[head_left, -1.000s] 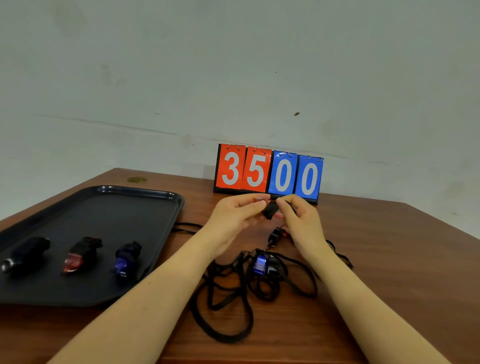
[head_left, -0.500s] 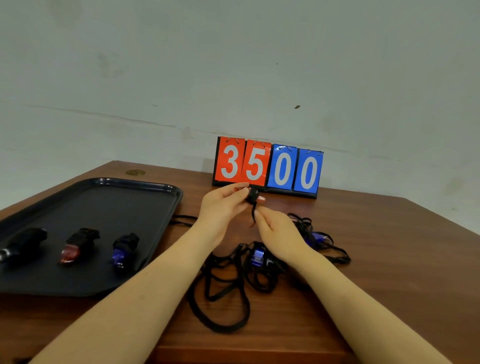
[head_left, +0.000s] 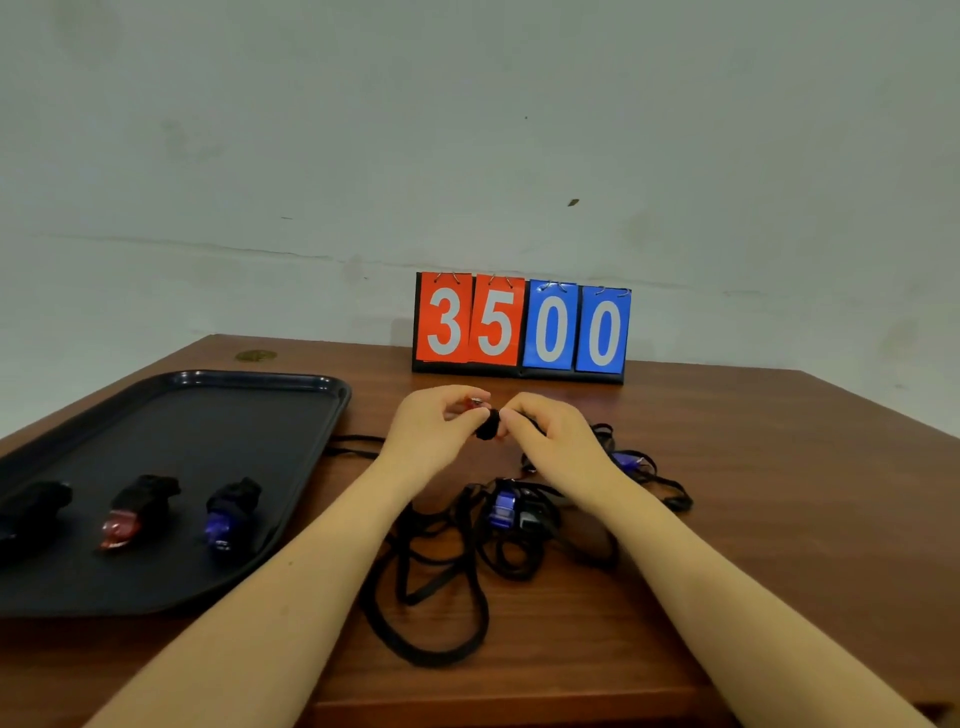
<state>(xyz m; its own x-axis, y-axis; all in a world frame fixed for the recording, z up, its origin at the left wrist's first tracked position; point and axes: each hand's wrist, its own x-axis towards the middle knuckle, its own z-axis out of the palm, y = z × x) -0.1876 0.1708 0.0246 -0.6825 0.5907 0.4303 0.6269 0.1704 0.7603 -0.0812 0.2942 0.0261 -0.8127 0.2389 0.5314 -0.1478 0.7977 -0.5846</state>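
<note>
Over mid-worktop (head_left: 727, 519), near side of scoreboard (head_left: 519, 327): we hold black bundle (head_left: 488, 431) raised between both hands. Step, as we judge: winding lanyard cord round whistle, near last turns. Left hand (head_left: 434, 428) curled, fingers (head_left: 467, 415) pinching bundle's left end. Right hand (head_left: 553, 439) curled too, pinching its right side. Wrists lifted off wood, forearms converging. Next move calls for tucking cord end tight, then setting bundle on tray (head_left: 332, 395) beside three wrapped whistles (head_left: 228, 512). Loose lanyards (head_left: 447, 577) lie beneath our hands.

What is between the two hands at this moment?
In the head view, a small black cord bundle sits between the left hand and right hand; both pinch it from either side.
</note>
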